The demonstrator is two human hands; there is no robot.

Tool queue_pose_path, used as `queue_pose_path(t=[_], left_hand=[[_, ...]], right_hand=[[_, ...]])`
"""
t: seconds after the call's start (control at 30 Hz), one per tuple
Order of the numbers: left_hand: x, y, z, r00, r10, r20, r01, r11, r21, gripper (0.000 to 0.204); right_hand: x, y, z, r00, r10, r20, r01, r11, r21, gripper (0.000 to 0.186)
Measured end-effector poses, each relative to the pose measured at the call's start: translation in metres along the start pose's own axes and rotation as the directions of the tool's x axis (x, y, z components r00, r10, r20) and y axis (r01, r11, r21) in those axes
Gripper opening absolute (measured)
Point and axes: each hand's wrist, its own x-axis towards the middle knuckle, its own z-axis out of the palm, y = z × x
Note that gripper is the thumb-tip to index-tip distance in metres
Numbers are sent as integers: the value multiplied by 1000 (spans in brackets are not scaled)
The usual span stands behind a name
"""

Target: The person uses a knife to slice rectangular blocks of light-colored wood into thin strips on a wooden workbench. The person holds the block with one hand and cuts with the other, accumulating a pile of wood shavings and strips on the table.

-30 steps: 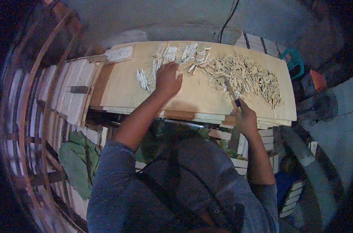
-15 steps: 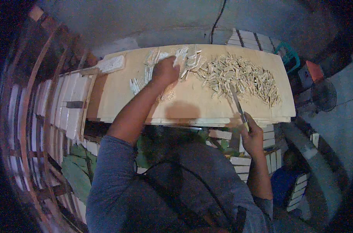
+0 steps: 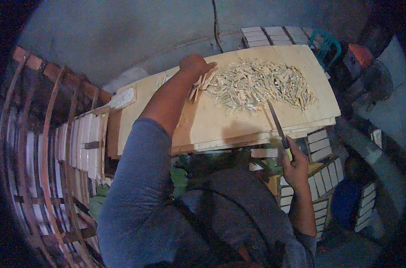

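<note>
My left hand [image 3: 195, 65] is at the far side of a pale wooden board [image 3: 203, 129], its back toward me and its thumb pointing right. Its other fingers are mostly hidden, so I cannot tell how they are bent. Close under it, slanted pale strips [image 3: 203, 84] touch the left end of a large heap of short pale sticks [image 3: 261, 85]. My right hand [image 3: 296, 164] grips a knife [image 3: 278, 120] by its handle near the board's front edge. The long narrow blade points away from me, its tip just at the heap's near side.
A pale rectangular block [image 3: 123, 98] lies at the board's left end. Wooden slat racks [image 3: 46, 156] stand on the left. Stacked white blocks [image 3: 319, 142] sit below the board on the right. A teal chair [image 3: 325, 44] and a round fan [image 3: 376, 80] stand at the far right.
My left hand has moved right and away, from the white strips toward the heap, and strips now gather beside it. The knife stays in my right hand. The whole view has shifted and tilted.
</note>
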Motion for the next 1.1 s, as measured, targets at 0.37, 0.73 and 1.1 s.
queue_pose_path(t=[0.37, 0.73, 1.1], left_hand=[[22, -35, -3, 984, 164, 75, -178, 948, 265, 38], [6, -19, -9, 941, 211, 266, -282, 923, 263, 52], [8, -21, 12, 991, 56, 126, -80, 977, 196, 65]], right_hand=[[-13, 52, -19, 988, -102, -116, 110, 992, 63, 49], [-4, 65, -26, 972, -200, -125, 200, 980, -13, 57], [-15, 52, -28, 995, -74, -62, 84, 981, 177, 49]])
